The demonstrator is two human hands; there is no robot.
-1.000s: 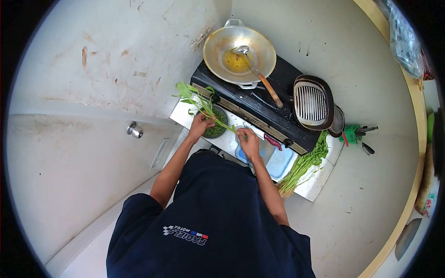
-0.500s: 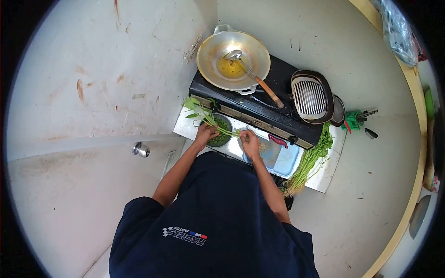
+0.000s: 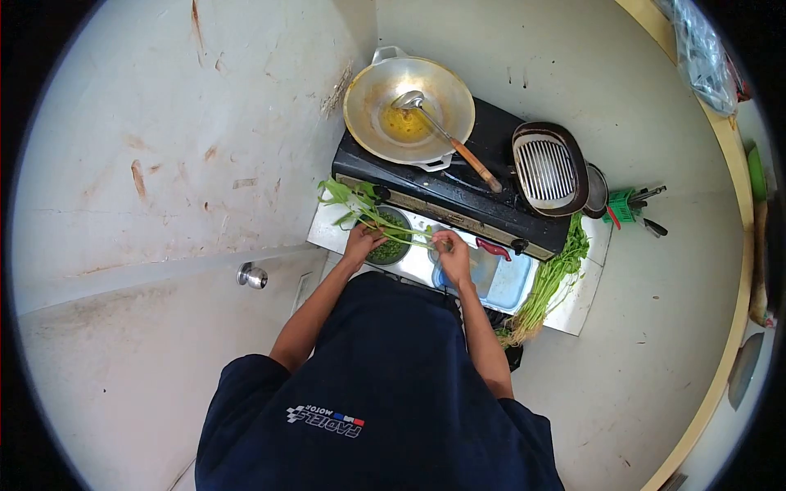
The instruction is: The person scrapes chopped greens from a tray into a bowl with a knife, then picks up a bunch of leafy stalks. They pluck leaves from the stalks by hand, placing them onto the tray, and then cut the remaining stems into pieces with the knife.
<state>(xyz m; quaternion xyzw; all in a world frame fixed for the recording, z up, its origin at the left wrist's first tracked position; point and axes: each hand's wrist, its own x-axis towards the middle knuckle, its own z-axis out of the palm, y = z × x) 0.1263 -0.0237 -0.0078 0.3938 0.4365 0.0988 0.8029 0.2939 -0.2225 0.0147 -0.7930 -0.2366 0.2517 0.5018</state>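
Leafy water spinach stems (image 3: 399, 230) stretch between my two hands, leaves at the left end over the counter. My left hand (image 3: 363, 243) is closed round them beside a round pot (image 3: 408, 250) of green pieces. The stems pass above this pot. At their right end, my right hand (image 3: 453, 255) has its fingers pinched together at the stem tips, above the left part of a blue tray (image 3: 509, 288). A red-handled knife (image 3: 493, 250) lies at the tray's back edge. To the right, a larger bunch of water spinach (image 3: 550, 282) lies with its roots towards me.
Behind the counter stands a black stove (image 3: 483, 192). On it are a wok (image 3: 370, 123) with yellow oil and a wooden-handled ladle (image 3: 467, 155), and a grill pan (image 3: 547, 168). A green basket (image 3: 626, 206) holds utensils. A door knob (image 3: 252, 276) sticks out at left.
The stems, held together in a tight bundle before, now spread apart towards the right end. My right hand has moved slightly right and its fingers have shifted at the stem tips.
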